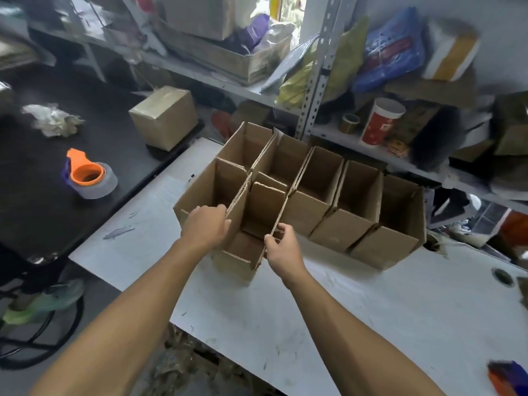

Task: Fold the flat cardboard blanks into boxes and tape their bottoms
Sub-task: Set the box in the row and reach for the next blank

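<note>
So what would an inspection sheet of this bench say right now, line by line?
Surface: scuffed white tabletop; a black table stands to its left.
Job's things: open brown cardboard boxes stand packed together; the nearest open box is in both hands.
Tape: grey tape roll in an orange dispenser lies on the black table.
Clutter: sealed brown box and crumpled white wrapping on the black table.
Hands: left hand grips the nearest box's left wall; right hand pinches its right wall.
Cables: nothing seen.
Surroundings: grey metal shelving crowded with bags, boxes and a red-and-white canister.
</note>
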